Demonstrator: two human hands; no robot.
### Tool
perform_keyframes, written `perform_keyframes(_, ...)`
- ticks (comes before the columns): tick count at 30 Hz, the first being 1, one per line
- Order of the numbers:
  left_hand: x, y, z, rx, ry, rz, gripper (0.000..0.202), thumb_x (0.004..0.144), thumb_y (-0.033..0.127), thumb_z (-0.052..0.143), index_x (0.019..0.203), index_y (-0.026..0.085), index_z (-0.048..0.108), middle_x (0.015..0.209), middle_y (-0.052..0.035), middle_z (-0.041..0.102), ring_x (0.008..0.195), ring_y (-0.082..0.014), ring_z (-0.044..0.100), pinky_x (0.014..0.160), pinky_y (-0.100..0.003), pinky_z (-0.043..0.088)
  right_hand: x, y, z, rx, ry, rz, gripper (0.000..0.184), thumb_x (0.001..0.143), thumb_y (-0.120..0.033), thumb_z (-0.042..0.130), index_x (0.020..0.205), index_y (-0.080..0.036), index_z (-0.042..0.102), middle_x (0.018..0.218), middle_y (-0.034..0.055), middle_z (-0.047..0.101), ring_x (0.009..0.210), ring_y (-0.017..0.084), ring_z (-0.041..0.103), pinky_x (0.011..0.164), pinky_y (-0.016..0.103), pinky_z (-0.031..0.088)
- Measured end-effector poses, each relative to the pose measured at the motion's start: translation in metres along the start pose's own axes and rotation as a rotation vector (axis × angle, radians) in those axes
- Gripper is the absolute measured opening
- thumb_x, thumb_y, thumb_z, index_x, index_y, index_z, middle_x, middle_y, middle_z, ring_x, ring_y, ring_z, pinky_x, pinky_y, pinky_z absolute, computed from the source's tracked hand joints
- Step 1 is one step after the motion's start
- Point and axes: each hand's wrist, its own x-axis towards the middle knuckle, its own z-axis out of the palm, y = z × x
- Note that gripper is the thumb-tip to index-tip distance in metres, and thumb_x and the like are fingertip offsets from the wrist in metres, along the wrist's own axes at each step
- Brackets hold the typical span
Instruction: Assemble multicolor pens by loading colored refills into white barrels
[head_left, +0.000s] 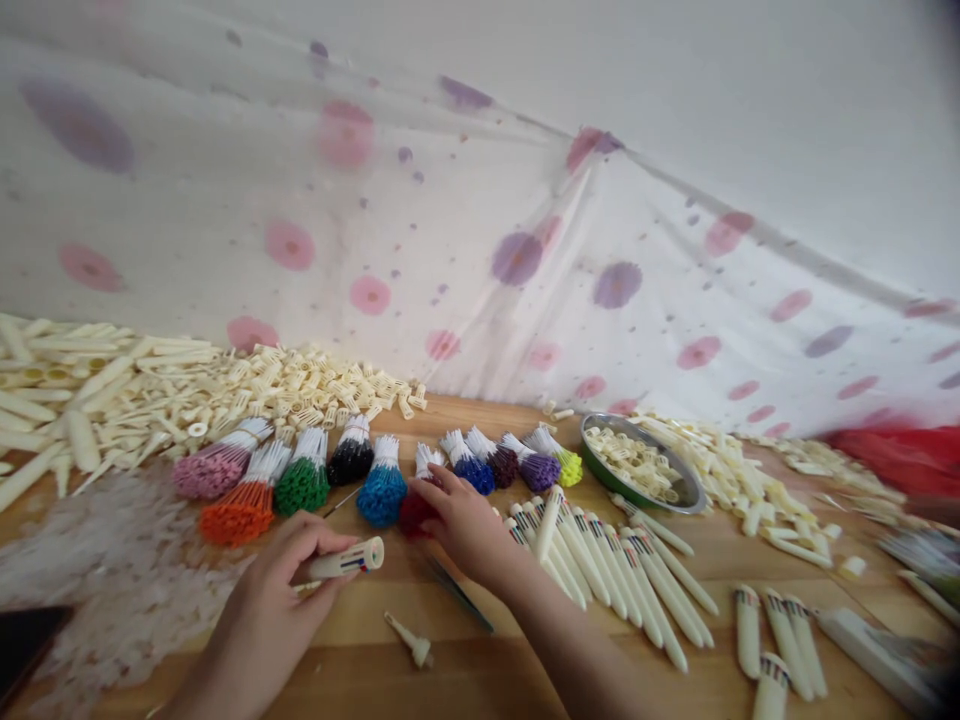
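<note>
My left hand [281, 590] is closed around the pale barrel of a multicolour pen [349, 560], whose slotted end with small coloured sliders points right. My right hand [469, 520] reaches over a bundle of red-tipped pen refills [415, 512], its fingers apart and touching the bundle. It partly covers the red tips. To its left stand bundles of blue [381, 490], black [351, 455], green [302, 480], orange [238, 505] and pink [214, 465] refills. Dark blue [472, 470], maroon [502, 465], purple [538, 468] and yellow [566, 462] bundles lie to its right.
Assembled pens [622, 570] lie in a row at right. A metal bowl [697, 497] holds small pale parts. Pale plastic pieces [300, 385] are heaped behind. Tweezers [465, 598] and a pale cone tip [409, 638] lie in front. Small clear pieces [127, 580] spread at left.
</note>
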Motion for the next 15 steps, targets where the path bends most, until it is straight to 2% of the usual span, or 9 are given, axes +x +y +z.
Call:
perform_keyframes(3, 0.0, 0.001, 0.0, 0.023, -0.012, 0.008, 0.01, 0.065, 0.016, 0.061, 0.07, 0.023, 0.065, 0.069, 0.0011, 0.062, 0.064, -0.0143, 0.065, 0.057, -0.018, 0.053, 0.005, 0.02, -0.011, 0.017, 0.135, 0.065, 0.042, 0.079, -0.022, 0.063, 0.121, -0.024, 0.056, 0.128, 0.0077, 0.054, 0.115, 0.022, 0.051, 0.095, 0.032, 0.041)
perform_keyframes(5, 0.0, 0.002, -0.001, 0.032, -0.011, 0.017, 0.012, 0.064, 0.014, 0.059, 0.07, 0.023, 0.065, 0.069, 0.0009, 0.062, 0.064, -0.0145, 0.065, 0.056, -0.018, 0.053, 0.007, 0.041, -0.022, 0.002, 0.22, 0.169, 0.026, 0.085, -0.022, 0.056, 0.111, -0.021, 0.061, 0.113, 0.0075, 0.062, 0.105, 0.02, 0.057, 0.09, 0.032, 0.045)
perform_keyframes(7, 0.0, 0.002, -0.002, 0.041, -0.007, 0.027, 0.013, 0.064, 0.014, 0.057, 0.07, 0.023, 0.065, 0.07, 0.0006, 0.062, 0.065, -0.0151, 0.065, 0.057, -0.019, 0.054, 0.007, 0.062, -0.03, -0.031, 0.272, 0.292, 0.018, 0.09, -0.022, 0.05, 0.102, -0.016, 0.062, 0.102, 0.007, 0.064, 0.092, 0.019, 0.061, 0.083, 0.036, 0.048)
perform_keyframes(10, -0.001, 0.002, -0.002, 0.088, -0.005, 0.06, 0.017, 0.064, 0.012, 0.056, 0.072, 0.024, 0.065, 0.071, 0.0009, 0.062, 0.067, -0.0156, 0.065, 0.059, -0.021, 0.054, 0.007, 0.082, -0.034, -0.074, 0.277, 0.403, 0.019, 0.091, -0.028, 0.053, 0.103, -0.014, 0.059, 0.103, 0.0055, 0.062, 0.09, 0.018, 0.061, 0.079, 0.039, 0.05)
perform_keyframes(15, -0.001, 0.002, -0.003, 0.193, -0.03, 0.128, 0.018, 0.07, 0.014, 0.056, 0.079, 0.025, 0.067, 0.073, 0.0009, 0.062, 0.068, -0.0154, 0.065, 0.059, -0.02, 0.053, 0.011, 0.089, -0.033, -0.121, 0.237, 0.517, 0.022, 0.091, -0.03, 0.052, 0.108, -0.016, 0.057, 0.111, 0.0068, 0.059, 0.094, 0.019, 0.059, 0.081, 0.04, 0.05)
